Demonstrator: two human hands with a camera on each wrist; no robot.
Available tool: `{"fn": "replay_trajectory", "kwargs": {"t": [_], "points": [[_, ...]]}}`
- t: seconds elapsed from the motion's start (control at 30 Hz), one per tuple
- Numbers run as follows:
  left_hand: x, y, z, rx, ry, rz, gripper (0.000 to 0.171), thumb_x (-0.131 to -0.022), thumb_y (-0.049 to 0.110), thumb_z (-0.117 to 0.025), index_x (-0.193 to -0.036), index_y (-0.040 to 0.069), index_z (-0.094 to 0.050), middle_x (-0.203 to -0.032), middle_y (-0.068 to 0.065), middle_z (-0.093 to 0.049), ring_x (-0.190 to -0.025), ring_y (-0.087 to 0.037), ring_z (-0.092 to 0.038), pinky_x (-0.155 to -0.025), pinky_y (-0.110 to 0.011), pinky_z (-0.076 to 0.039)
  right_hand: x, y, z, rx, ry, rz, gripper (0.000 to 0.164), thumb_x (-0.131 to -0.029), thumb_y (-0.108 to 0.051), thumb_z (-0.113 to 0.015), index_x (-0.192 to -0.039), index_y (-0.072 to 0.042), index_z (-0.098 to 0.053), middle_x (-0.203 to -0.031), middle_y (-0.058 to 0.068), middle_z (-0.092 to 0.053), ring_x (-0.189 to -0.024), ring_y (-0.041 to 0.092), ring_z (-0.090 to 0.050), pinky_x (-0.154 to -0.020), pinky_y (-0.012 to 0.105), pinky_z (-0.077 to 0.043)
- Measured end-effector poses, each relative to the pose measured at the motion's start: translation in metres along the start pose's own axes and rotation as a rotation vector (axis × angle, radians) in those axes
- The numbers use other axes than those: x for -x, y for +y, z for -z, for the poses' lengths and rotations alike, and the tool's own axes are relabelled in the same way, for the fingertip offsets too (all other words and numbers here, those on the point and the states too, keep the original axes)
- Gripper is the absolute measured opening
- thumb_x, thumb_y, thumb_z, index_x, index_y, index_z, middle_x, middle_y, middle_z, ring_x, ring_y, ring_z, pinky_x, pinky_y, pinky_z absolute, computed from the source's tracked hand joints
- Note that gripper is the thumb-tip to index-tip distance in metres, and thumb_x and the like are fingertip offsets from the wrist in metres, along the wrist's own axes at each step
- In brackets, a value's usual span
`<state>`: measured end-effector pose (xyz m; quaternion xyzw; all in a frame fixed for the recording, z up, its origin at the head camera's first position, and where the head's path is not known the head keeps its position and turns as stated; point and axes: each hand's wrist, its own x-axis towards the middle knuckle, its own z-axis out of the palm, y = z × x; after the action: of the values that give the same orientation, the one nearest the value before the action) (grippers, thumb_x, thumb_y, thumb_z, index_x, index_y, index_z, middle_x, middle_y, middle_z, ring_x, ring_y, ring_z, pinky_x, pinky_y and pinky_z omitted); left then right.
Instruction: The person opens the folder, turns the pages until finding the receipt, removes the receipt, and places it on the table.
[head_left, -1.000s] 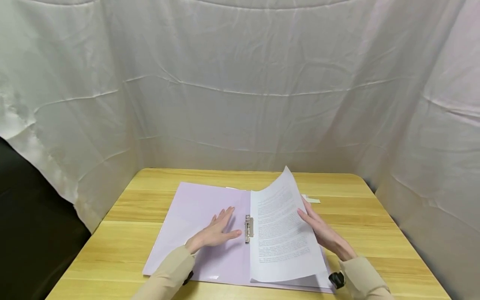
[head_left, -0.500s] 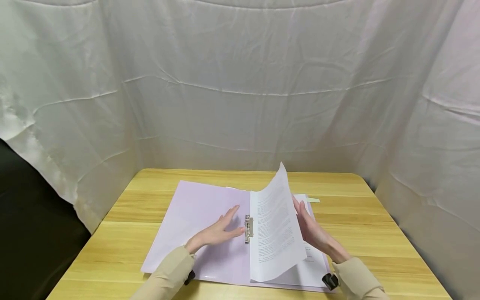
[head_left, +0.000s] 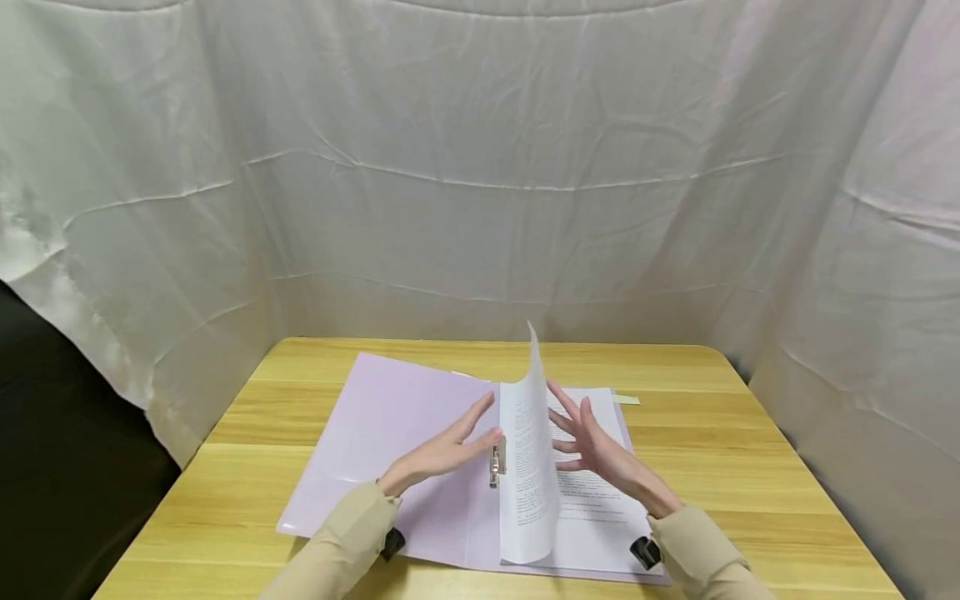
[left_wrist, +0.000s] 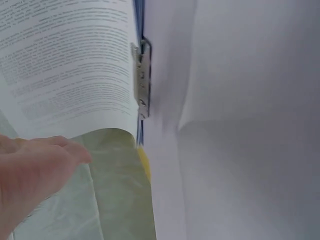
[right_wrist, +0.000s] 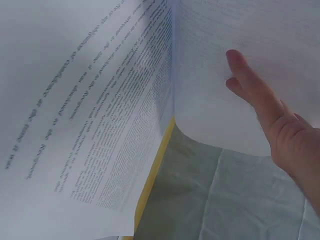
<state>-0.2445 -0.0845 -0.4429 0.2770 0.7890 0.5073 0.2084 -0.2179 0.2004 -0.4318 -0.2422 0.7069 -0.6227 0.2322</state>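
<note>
The printed sheet (head_left: 528,475) is being stood nearly upright & bowed, its inner edge lying at the metal clip (head_left: 495,467) of the purple folder (head_left: 397,417), which is being spread flat-ish on the wooden table (head_left: 712,417); to the right, the paper stack (head_left: 600,533) is being left showing. Whether 1 sheet or a thin few are being raised can't be told. Wt is prob. being felt as next to nothing; the paper is being bent softly, top corner curling, so stiffness is being judged low, w/ creasing easy & tear risk prob. highest nr the clip. Slip is prob. being risked where only flat fingers are being used on the smooth face; a better hold is seemingly being offered by the free outer edge, approx mid-height, thumb one side, fingers the other. By the right hand (head_left: 603,454) nothing is being gripped: fingers are being spread, nearly straight, tips at the sheet's right face, tho exact contact can't be told. By the left hand (head_left: 447,447) nothing is being held either; fingers are being extended above the left cover nr the clip, thumb apart. Vs. 1 s ago, the sheet is being seen swung left from a rightward lean, more stack is being exposed, the right thumb is being held off the printed face, & the left cover's outer edge is appearing slightly raised.
</note>
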Motion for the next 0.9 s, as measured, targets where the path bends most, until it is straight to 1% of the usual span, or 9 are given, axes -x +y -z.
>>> {"fn": "replay_trajectory", "kwargs": {"t": [0.07,0.17,0.27,0.4,0.57,0.67,0.77,0.83,0.9], "points": [[-0.002,0.001,0.001,0.025,-0.002,-0.012,0.086,-0.103,0.055,-0.045,-0.163,0.015,0.001,-0.172,-0.008,-0.001,-0.159,-0.031,0.000,-0.127,-0.060,-0.009,-0.003,0.001,0.000,0.001,-0.010,0.007,0.072,-0.097,-0.068,0.006,-0.160,-0.034,0.015,-0.169,0.023,0.009,-0.144,0.065,-0.018,-0.109,0.073,-0.037],[-0.005,0.003,0.002,0.082,-0.009,-0.022,0.083,-0.104,0.052,-0.043,-0.163,0.016,0.003,-0.172,-0.008,0.000,-0.159,-0.032,-0.001,-0.128,-0.057,-0.010,-0.006,0.002,-0.001,0.000,-0.022,0.017,0.073,-0.098,-0.068,0.005,-0.160,-0.031,0.016,-0.170,0.020,0.007,-0.145,0.063,-0.018,-0.110,0.071,-0.039],[-0.007,0.004,0.002,0.154,-0.018,-0.032,0.079,-0.106,0.047,-0.042,-0.163,0.017,0.004,-0.172,-0.009,0.000,-0.159,-0.031,-0.004,-0.129,-0.053,-0.012,-0.008,0.003,-0.003,0.004,-0.016,0.010,0.071,-0.099,-0.067,0.004,-0.161,-0.034,0.013,-0.170,0.018,0.005,-0.146,0.061,-0.021,-0.110,0.070,-0.039],[-0.009,0.004,0.001,0.275,-0.031,-0.049,0.073,-0.109,0.043,-0.038,-0.163,0.018,0.004,-0.172,-0.010,-0.004,-0.159,-0.032,-0.005,-0.129,-0.056,-0.009,-0.009,0.002,-0.006,0.018,-0.016,-0.001,0.068,-0.099,-0.066,0.004,-0.161,-0.038,0.009,-0.171,0.017,0.003,-0.147,0.058,-0.022,-0.111,0.070,-0.039],[-0.010,0.006,0.001,0.456,-0.060,-0.061,0.070,-0.110,0.039,-0.032,-0.163,0.016,0.008,-0.171,-0.016,-0.004,-0.158,-0.034,-0.008,-0.129,-0.053,-0.009,-0.011,0.004,-0.007,0.048,-0.028,-0.006,0.069,-0.100,-0.065,0.003,-0.162,-0.034,0.009,-0.171,0.016,-0.001,-0.148,0.054,-0.024,-0.112,0.068,-0.038],[-0.012,0.009,0.001,0.539,-0.044,-0.061,0.070,-0.110,0.038,-0.032,-0.163,0.015,0.007,-0.170,-0.020,-0.009,-0.156,-0.037,-0.018,-0.128,-0.051,-0.018,-0.013,0.006,-0.008,0.062,-0.028,-0.010,0.069,-0.101,-0.064,0.003,-0.163,-0.032,0.007,-0.171,0.015,-0.005,-0.149,0.052,-0.025,-0.113,0.068,-0.037],[-0.013,0.009,0.002,0.581,0.005,-0.055,0.067,-0.111,0.036,-0.032,-0.163,0.012,0.002,-0.167,-0.023,-0.020,-0.150,-0.036,-0.035,-0.122,-0.047,-0.035,-0.014,0.007,-0.009,0.090,-0.018,-0.010,0.068,-0.103,-0.061,0.002,-0.163,-0.030,0.005,-0.171,0.014,-0.008,-0.149,0.050,-0.028,-0.113,0.068,-0.037],[-0.014,0.009,0.004,0.604,0.045,-0.045,0.064,-0.111,0.033,-0.033,-0.162,0.010,-0.003,-0.164,-0.023,-0.027,-0.139,-0.030,-0.051,-0.112,-0.039,-0.047,-0.015,0.008,-0.009,0.112,-0.007,-0.009,0.066,-0.103,-0.060,0.002,-0.163,-0.031,0.003,-0.171,0.014,-0.010,-0.149,0.049,-0.030,-0.113,0.067,-0.038],[-0.015,0.009,0.005,0.622,0.083,-0.038,0.061,-0.111,0.029,-0.034,-0.162,0.007,-0.008,-0.157,-0.021,-0.038,-0.123,-0.019,-0.062,-0.099,-0.031,-0.054,-0.015,0.008,-0.009,0.135,0.005,-0.005,0.065,-0.104,-0.060,0.001,-0.163,-0.032,0.001,-0.170,0.015,-0.012,-0.148,0.049,-0.032,-0.112,0.066,-0.039]]}}
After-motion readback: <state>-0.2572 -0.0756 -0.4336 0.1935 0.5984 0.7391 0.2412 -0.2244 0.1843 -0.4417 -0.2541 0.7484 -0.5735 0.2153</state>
